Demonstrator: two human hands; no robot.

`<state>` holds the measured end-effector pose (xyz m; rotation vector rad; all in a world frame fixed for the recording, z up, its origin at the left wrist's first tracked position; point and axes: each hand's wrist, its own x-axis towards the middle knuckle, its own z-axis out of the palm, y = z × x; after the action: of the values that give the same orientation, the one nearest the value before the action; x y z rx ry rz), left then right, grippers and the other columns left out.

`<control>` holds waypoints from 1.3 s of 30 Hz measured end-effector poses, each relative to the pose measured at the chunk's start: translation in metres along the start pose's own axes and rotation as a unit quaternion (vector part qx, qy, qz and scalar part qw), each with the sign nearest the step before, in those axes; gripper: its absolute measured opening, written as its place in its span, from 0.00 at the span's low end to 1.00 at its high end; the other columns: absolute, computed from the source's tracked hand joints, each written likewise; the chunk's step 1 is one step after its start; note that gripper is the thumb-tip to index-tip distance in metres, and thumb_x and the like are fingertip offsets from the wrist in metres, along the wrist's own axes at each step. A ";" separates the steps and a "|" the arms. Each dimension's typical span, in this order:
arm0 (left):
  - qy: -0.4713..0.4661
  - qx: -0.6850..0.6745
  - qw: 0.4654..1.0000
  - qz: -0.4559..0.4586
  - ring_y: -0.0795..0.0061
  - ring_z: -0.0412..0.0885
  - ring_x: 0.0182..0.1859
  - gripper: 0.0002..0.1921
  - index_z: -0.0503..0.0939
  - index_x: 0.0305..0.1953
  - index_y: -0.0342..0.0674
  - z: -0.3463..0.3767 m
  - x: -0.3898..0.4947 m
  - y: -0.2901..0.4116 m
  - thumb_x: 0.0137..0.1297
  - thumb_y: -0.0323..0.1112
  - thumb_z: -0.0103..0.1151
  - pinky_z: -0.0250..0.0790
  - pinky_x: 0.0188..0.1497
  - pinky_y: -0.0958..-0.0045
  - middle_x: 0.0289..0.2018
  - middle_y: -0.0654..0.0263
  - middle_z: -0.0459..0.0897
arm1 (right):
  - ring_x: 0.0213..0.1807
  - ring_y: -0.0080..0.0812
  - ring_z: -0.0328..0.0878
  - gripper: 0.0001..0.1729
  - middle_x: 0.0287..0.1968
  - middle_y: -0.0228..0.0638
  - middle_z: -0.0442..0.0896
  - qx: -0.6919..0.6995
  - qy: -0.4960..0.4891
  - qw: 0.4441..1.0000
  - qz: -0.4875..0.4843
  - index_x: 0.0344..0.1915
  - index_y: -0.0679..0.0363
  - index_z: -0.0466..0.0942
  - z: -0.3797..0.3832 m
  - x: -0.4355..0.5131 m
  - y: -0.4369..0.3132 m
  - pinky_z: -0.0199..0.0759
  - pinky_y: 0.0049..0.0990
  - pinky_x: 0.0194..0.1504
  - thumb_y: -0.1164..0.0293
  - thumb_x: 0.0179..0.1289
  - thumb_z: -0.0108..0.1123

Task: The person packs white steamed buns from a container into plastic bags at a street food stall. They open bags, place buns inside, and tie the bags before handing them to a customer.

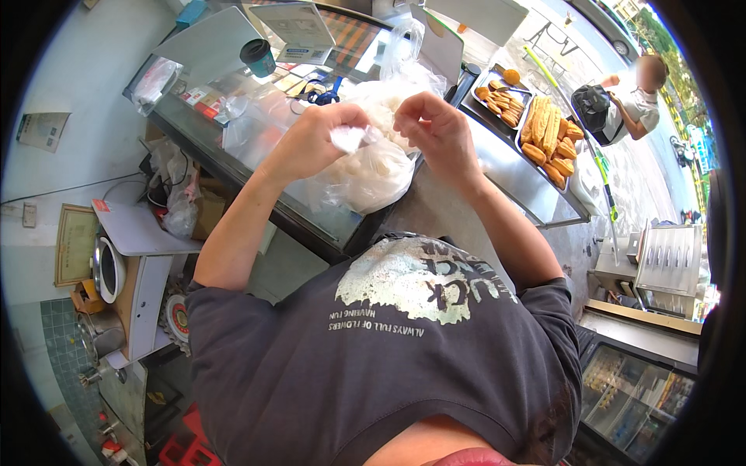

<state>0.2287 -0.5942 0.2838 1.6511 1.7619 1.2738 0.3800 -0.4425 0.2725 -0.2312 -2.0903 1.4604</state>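
Note:
Pinched in the fingers of my left hand (326, 137) is a small piece of white, thin material (348, 138), perhaps plastic or paper. My right hand (438, 131) is raised a little to the right of it, its fingers curled with the fingertips close together; whether something thin is between them cannot be made out. Below and behind both hands, a clear plastic bag full of pale, round pieces (376, 180) rests on the glass-topped counter (303, 218). More crumpled clear plastic (256, 125) lies to the left of the bag.
Behind stand a lidded cup (257, 58) and a blue strap (326, 93). To the right, trays hold flat fried pieces (504, 105) and fried dough sticks (542, 125). A green-and-black pole (603, 175) leans beyond them. Another person (632, 105) with a black bag is outside.

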 end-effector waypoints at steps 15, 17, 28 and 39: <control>0.007 0.158 0.987 0.039 0.69 0.76 0.37 0.10 0.78 0.36 0.34 -0.009 -0.003 0.002 0.51 0.26 0.64 0.69 0.42 0.71 0.31 0.62 0.80 | 0.32 0.17 0.76 0.05 0.31 0.29 0.80 0.155 0.031 0.987 0.021 0.39 0.62 0.75 -0.006 -0.001 -0.022 0.71 0.17 0.34 0.76 0.63 0.60; 0.035 0.119 0.992 0.020 0.68 0.76 0.37 0.09 0.78 0.36 0.34 -0.007 -0.002 0.000 0.51 0.23 0.62 0.69 0.42 0.71 0.32 0.62 0.80 | 0.36 0.20 0.77 0.09 0.35 0.32 0.81 0.171 0.028 0.975 0.140 0.42 0.63 0.76 0.002 -0.003 -0.013 0.73 0.21 0.38 0.75 0.62 0.61; 0.152 0.058 0.987 0.003 0.64 0.76 0.37 0.08 0.78 0.36 0.37 -0.006 -0.012 -0.011 0.53 0.21 0.59 0.69 0.40 0.68 0.29 0.63 0.79 | 0.31 0.19 0.73 0.03 0.31 0.30 0.78 -0.086 -0.056 0.994 0.045 0.35 0.64 0.75 -0.009 -0.033 0.014 0.69 0.19 0.32 0.79 0.59 0.59; 0.155 0.064 0.985 0.033 0.75 0.75 0.31 0.04 0.76 0.32 0.36 -0.011 -0.009 -0.002 0.56 0.24 0.60 0.68 0.37 0.75 0.27 0.66 0.77 | 0.27 0.33 0.78 0.10 0.29 0.41 0.81 -0.085 0.004 0.995 -0.058 0.41 0.64 0.78 -0.003 -0.031 0.001 0.72 0.25 0.31 0.81 0.59 0.57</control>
<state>0.2211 -0.6062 0.2849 1.6652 2.0212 1.5466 0.4067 -0.4536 0.2614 -0.1783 -2.1860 1.2138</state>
